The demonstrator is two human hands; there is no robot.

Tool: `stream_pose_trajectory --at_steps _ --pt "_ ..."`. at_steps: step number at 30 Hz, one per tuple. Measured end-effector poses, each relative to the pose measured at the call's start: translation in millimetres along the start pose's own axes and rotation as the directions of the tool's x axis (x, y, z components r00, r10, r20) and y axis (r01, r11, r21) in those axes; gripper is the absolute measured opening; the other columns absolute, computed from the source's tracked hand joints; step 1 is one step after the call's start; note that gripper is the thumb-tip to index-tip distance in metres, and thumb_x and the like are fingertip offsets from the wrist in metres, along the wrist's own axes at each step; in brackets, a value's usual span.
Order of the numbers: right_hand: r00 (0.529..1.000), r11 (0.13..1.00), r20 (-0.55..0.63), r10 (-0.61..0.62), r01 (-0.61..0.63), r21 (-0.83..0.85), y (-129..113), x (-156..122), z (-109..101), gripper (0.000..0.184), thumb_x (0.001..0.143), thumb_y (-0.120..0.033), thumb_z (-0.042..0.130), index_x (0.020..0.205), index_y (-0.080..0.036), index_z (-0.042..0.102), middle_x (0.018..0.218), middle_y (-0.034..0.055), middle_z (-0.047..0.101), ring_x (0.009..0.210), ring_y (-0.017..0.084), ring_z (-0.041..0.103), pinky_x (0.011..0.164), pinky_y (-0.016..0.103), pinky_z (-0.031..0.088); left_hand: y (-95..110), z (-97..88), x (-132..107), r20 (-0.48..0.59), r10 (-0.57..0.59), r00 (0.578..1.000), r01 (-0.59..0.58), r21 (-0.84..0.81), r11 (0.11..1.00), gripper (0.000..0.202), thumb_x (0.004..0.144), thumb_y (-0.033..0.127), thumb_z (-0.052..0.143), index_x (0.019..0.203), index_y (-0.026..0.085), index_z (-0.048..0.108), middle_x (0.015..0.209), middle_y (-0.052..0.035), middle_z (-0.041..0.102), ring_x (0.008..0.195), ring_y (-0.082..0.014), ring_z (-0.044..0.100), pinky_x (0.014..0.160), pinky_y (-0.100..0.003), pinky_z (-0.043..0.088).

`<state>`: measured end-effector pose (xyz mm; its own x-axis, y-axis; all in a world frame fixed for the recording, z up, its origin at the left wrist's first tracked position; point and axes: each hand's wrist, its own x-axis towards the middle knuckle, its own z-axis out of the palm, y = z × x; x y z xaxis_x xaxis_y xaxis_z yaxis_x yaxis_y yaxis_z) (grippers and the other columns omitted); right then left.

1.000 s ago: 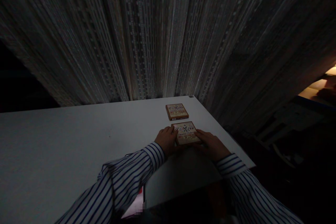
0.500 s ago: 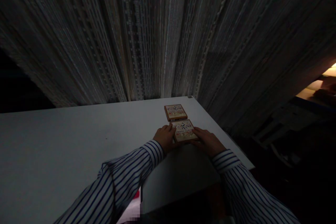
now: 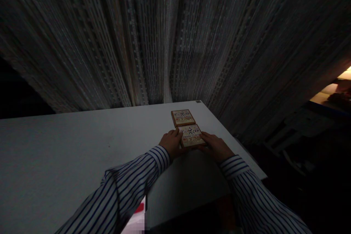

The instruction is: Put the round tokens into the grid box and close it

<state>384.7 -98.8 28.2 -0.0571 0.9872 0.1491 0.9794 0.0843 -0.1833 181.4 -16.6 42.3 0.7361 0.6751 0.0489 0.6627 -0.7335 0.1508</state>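
Observation:
Between my two hands is a flat, square box (image 3: 192, 136) with brown edges and a pale printed top bearing dark brush-style characters. My left hand (image 3: 172, 144) grips its left side, with the fingers on the edge and top. On the opposite side, my right hand (image 3: 217, 147) holds the right edge, fingers closed against it. A second box (image 3: 183, 116) of the same look lies flat on the white table (image 3: 131, 128), just beyond the held one. Their facing edges meet or nearly so. The underside of the held box is hidden.
Behind the table's far edge hangs a patterned curtain (image 3: 156, 44). A small dark patch (image 3: 198, 101) marks the far right corner. A pink-and-white lit thing (image 3: 138, 215) shows below my left sleeve. At far right is a chair-like shape (image 3: 285, 142) in the dark.
The held box has shifted slightly away from me, narrowing the gap to the second box. Both hands keep their hold on it.

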Motion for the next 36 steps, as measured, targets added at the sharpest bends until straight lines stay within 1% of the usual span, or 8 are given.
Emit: stream_pose_trajectory --at_steps 3,9,15,20,28,33,36 --pt "1.000 1.000 0.001 0.006 -0.006 0.001 1.5 0.2 -0.2 0.052 0.075 -0.039 0.053 0.124 -0.022 0.043 0.131 0.0081 0.043 0.110 0.027 0.046 0.085 0.044 0.041 1.1 -0.8 1.1 0.008 0.002 1.000 -0.002 0.000 1.000 0.071 0.069 0.060 0.048 0.123 0.015 0.039 0.132 -0.0160 0.037 0.116 -0.0320 0.038 0.091 -0.046 0.037" --pt "1.000 1.000 -0.009 0.002 -0.002 0.006 1.8 1.1 0.2 0.052 0.075 -0.040 0.054 0.123 -0.024 0.044 0.130 0.0080 0.044 0.110 0.027 0.047 0.084 0.044 0.042 0.6 -1.4 0.6 0.006 0.004 1.000 -0.004 0.004 1.000 0.071 0.067 0.056 0.053 0.123 0.015 0.039 0.132 -0.0158 0.037 0.117 -0.0313 0.038 0.091 -0.045 0.037" --pt "1.000 1.000 0.010 0.005 -0.005 0.007 0.7 1.5 -1.3 0.053 0.075 -0.040 0.054 0.124 -0.022 0.043 0.131 0.0090 0.043 0.111 0.027 0.046 0.086 0.044 0.041 1.6 -1.2 -0.6 0.005 -0.003 1.000 0.003 0.018 1.000 0.071 0.068 0.057 0.050 0.124 0.014 0.039 0.132 -0.0163 0.037 0.116 -0.0309 0.039 0.091 -0.044 0.037" --pt "1.000 1.000 0.000 -0.011 0.011 0.019 5.1 1.8 1.2 0.054 0.075 -0.040 0.053 0.125 -0.022 0.042 0.132 0.0072 0.042 0.111 0.026 0.046 0.087 0.043 0.040 2.7 -0.5 -0.2 -0.009 -0.008 1.000 0.008 0.030 1.000 0.071 0.068 0.057 0.051 0.123 0.014 0.040 0.132 -0.0159 0.037 0.115 -0.0308 0.040 0.091 -0.044 0.037" --pt "0.999 0.999 -0.015 -0.038 0.039 0.037 7.7 3.2 3.2 0.054 0.075 -0.040 0.053 0.125 -0.023 0.042 0.131 0.0079 0.043 0.111 0.026 0.046 0.086 0.044 0.041 0.6 0.6 0.7 0.009 -0.007 1.000 0.007 0.023 1.000 0.069 0.067 0.057 0.052 0.122 0.016 0.041 0.131 -0.0156 0.038 0.116 -0.0314 0.038 0.092 -0.045 0.036" --pt "0.999 0.999 -0.034 -0.022 0.023 0.040 8.0 1.0 3.9 0.054 0.074 -0.042 0.053 0.124 -0.023 0.043 0.131 0.0085 0.044 0.111 0.026 0.046 0.087 0.045 0.040 1.0 -0.9 -1.3 -0.012 -0.004 1.000 0.004 0.001 1.000 0.069 0.067 0.060 0.050 0.120 0.016 0.042 0.130 -0.0160 0.039 0.115 -0.0317 0.039 0.091 -0.045 0.036" --pt "0.999 0.998 -0.048 -0.020 0.023 0.066 8.2 4.5 0.6 0.053 0.077 -0.045 0.049 0.125 -0.023 0.042 0.129 0.0095 0.045 0.113 0.026 0.045 0.090 0.045 0.039 -0.2 -3.2 0.1 -0.068 -0.010 0.998 0.007 -0.043 0.999 0.073 0.068 0.064 0.046 0.121 0.014 0.041 0.130 -0.0160 0.039 0.114 -0.0300 0.040 0.092 -0.042 0.037"
